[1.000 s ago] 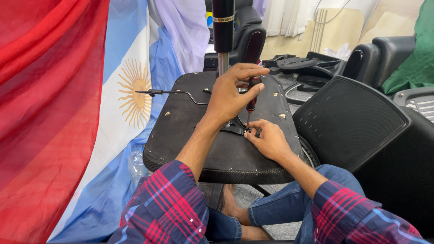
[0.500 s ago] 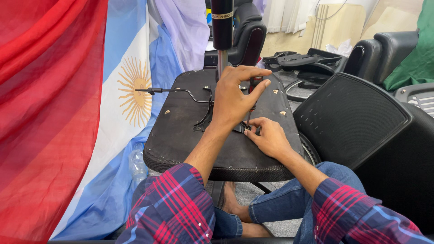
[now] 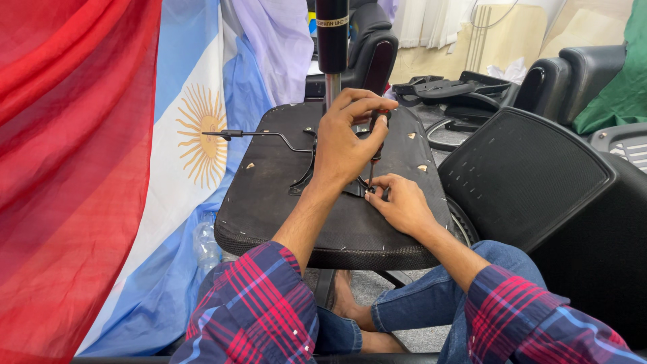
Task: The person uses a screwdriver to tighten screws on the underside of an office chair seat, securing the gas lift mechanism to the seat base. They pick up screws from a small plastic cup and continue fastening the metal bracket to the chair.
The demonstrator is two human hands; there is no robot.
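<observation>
An upturned black office-chair seat (image 3: 283,202) lies in front of me with its underside up. A metal mechanism plate with a thin lever (image 3: 256,133) and a black gas cylinder (image 3: 332,40) stands on it. My left hand (image 3: 344,145) grips the handle of a screwdriver (image 3: 373,158) held nearly upright. Its tip meets the plate. My right hand (image 3: 402,202) rests on the seat with its fingertips pinching around the screwdriver's tip.
A red cloth (image 3: 67,168) and a light-blue and white flag with a sun (image 3: 195,128) hang at the left. A black mesh chair back (image 3: 532,175) leans at the right. More chair parts (image 3: 458,91) and seats lie behind.
My left hand has shifted slightly on the screwdriver handle, fingers turning it. My right hand stays at the tip. The view has dropped a little.
</observation>
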